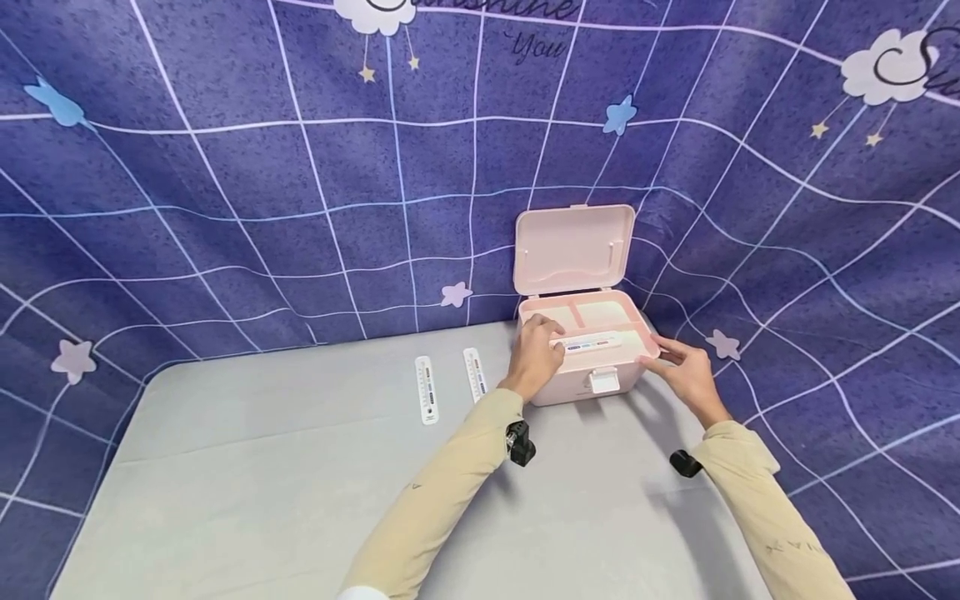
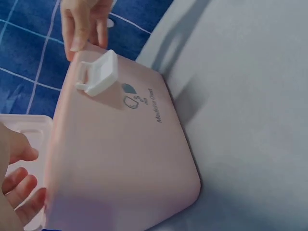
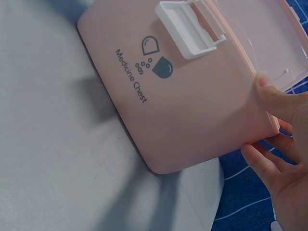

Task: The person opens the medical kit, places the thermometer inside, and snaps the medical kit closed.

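A pink medicine chest [image 1: 581, 386] stands at the table's back right with its lid [image 1: 576, 250] raised and a divided tray [image 1: 603, 315] at the top. Along the tray's front lies a white strip thermometer [image 1: 592, 342]. My left hand [image 1: 534, 354] is over the chest's front left, its thumb by the strip's left end. In the left wrist view, the left fingers [image 2: 29, 185] and thumb are apart, with nothing visible between them. My right hand [image 1: 686, 375] grips the chest's right front corner, thumb [image 3: 269, 91] on the rim and fingers against the side.
Two more white strip thermometers, one on the left [image 1: 426, 390] and one closer to the chest [image 1: 475, 375], lie on the grey table [image 1: 247, 467]. A white latch [image 1: 604, 380] sticks out from the chest's front. A blue patterned curtain [image 1: 360, 183] hangs behind and to the right.
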Demonstrator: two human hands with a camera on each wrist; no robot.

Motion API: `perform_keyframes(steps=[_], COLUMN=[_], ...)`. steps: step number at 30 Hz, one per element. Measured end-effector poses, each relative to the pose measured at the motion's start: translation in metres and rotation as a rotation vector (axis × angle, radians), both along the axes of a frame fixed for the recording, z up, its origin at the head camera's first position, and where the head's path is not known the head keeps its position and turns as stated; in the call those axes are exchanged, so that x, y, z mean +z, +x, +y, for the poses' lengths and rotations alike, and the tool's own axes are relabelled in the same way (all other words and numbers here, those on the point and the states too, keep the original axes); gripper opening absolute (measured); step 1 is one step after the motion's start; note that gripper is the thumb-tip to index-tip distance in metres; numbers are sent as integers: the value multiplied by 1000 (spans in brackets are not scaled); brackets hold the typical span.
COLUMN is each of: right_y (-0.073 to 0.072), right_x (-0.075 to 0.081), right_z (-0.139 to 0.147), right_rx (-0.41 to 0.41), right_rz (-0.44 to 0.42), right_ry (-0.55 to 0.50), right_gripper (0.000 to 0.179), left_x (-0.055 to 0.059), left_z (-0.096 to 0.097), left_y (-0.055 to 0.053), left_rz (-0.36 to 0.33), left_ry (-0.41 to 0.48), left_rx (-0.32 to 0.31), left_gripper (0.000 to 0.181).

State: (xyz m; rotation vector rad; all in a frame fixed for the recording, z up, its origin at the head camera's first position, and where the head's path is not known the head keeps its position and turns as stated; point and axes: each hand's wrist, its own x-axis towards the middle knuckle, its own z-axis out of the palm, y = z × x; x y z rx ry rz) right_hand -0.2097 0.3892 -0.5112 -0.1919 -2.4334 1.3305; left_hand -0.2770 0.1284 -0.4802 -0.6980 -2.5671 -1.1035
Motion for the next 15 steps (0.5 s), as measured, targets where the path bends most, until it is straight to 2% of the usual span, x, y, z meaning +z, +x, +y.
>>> perform_keyframes(steps=[2,8,15], right_y=[1,2,2], right_x=[0,1,0], right_z=[0,-1,-1], right_rx=[1,10,10], right_rz=[-1,4,3], right_ry=[6,-12,-23], right_gripper=[56,57,58], left_x=[3,10,6], left_z=[-3,-19,-39], left_y=[3,11,12], left_rz=[3,-57,-91], left_ry=[23,114,180], left_rx=[14,74,110], left_gripper=[22,23,24])
